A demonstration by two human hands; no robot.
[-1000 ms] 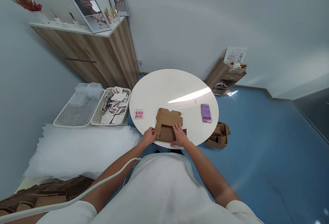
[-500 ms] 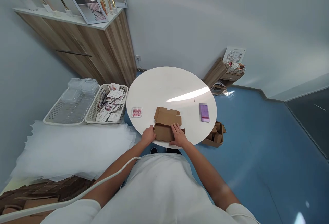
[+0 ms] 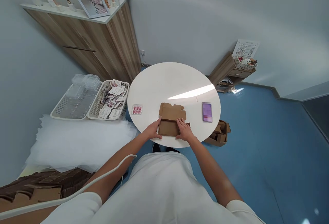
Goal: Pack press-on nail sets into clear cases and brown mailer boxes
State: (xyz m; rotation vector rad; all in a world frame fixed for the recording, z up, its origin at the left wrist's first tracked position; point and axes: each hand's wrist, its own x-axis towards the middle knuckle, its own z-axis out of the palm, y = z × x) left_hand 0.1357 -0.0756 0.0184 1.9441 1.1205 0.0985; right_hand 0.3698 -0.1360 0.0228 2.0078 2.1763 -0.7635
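A brown cardboard box (image 3: pixel 168 128) lies unfolded near the front edge of the white round table (image 3: pixel 154 83), its lid flap turned away from me. My left hand (image 3: pixel 154 130) is open at the box's left side, fingers along that edge and thumb apart near the front corner. With fingers spread, my right hand (image 3: pixel 184 130) rests over the box's right part and hides some of it. A small clear case with pink pieces (image 3: pixel 137 109) sits to the left. On the right lies a purple packet (image 3: pixel 206 112), blurred by pixelation.
Left of the table stand a white basket of printed cards (image 3: pixel 113 102) and another basket (image 3: pixel 63 109) with clear plastic cases. Nearer me is a stack of white sheets (image 3: pixel 82 141). A carton of cardboard pieces (image 3: pixel 219 134) stands on the floor at right.
My left hand has loosened from the box's left edge, its fingers now stretched out with the thumb apart. My right hand stays on the box's right part. The view has shifted slightly.
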